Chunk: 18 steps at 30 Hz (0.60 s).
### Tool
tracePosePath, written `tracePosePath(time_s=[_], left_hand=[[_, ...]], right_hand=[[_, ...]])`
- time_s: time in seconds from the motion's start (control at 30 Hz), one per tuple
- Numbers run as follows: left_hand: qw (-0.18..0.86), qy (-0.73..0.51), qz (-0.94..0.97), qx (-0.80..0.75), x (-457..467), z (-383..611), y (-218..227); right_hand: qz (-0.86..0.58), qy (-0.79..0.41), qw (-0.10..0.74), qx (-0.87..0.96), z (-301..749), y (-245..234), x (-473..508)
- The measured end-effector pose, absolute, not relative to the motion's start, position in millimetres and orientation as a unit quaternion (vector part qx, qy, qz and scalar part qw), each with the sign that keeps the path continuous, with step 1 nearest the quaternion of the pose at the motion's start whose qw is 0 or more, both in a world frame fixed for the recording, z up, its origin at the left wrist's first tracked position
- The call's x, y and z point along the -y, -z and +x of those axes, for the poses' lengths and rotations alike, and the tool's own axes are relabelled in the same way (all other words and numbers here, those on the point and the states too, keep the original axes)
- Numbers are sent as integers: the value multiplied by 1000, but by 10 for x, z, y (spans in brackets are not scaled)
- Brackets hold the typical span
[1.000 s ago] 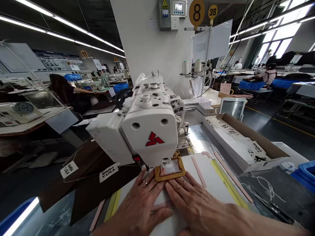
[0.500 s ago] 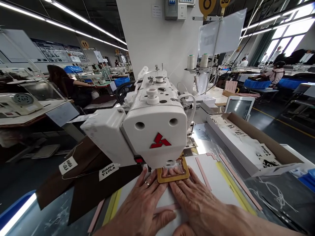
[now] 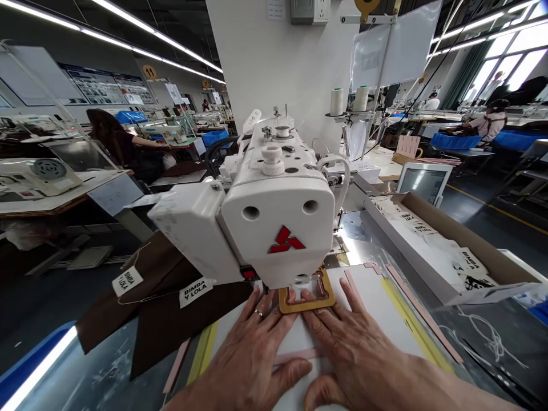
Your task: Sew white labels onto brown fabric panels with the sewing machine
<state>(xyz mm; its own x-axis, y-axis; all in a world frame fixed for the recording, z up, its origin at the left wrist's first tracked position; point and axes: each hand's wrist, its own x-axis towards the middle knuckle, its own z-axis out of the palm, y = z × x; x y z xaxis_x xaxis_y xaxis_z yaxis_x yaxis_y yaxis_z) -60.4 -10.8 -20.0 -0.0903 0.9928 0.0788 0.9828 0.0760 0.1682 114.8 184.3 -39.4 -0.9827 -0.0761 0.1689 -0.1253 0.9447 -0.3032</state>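
Note:
My left hand [image 3: 252, 348], with a ring on one finger, lies flat on a white sheet [image 3: 394, 325] below the head of a white sewing machine [image 3: 278, 228]. Beside it my right hand [image 3: 349, 342] is pressed flat on the same sheet, fingers spread. Fingertips of both hands reach under a yellow clamp frame [image 3: 306, 307] beneath the machine head. Pink strips and yellow tape [image 3: 417, 325] run along the sheet. To the left hang dark brown fabric pieces [image 3: 171, 331] with white labels [image 3: 196, 292] on them.
At right stands an open cardboard box [image 3: 432, 251] of printed labels. Scissors [image 3: 496, 371] and white thread [image 3: 492, 337] lie near it. A tablet screen [image 3: 423, 180] and thread cones [image 3: 337, 101] are behind. Another person [image 3: 115, 142] sits at the left.
The view has shifted slightly, so the machine appears further right. My right hand's fingers are spread wider, with the index-side fingers still by the clamp frame. My left hand stays flat.

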Motion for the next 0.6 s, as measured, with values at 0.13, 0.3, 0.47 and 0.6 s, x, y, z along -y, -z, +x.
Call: tracePosePath(time_s=[0.13, 0.3, 0.47, 0.6], left_hand=[[41, -103, 669, -735, 120, -618, 208], [45, -89, 676, -730, 128, -608, 202], [17, -47, 681, -731, 240, -658, 276], [-34, -77, 693, -716, 453, -712, 297]], right_hand=[[33, -141, 76, 987, 1211, 336, -1881], [5, -102, 21, 994, 1360, 194, -1974], [37, -45, 62, 996, 1803, 57, -2220], [-45, -84, 197, 976, 2445, 72, -2423]])
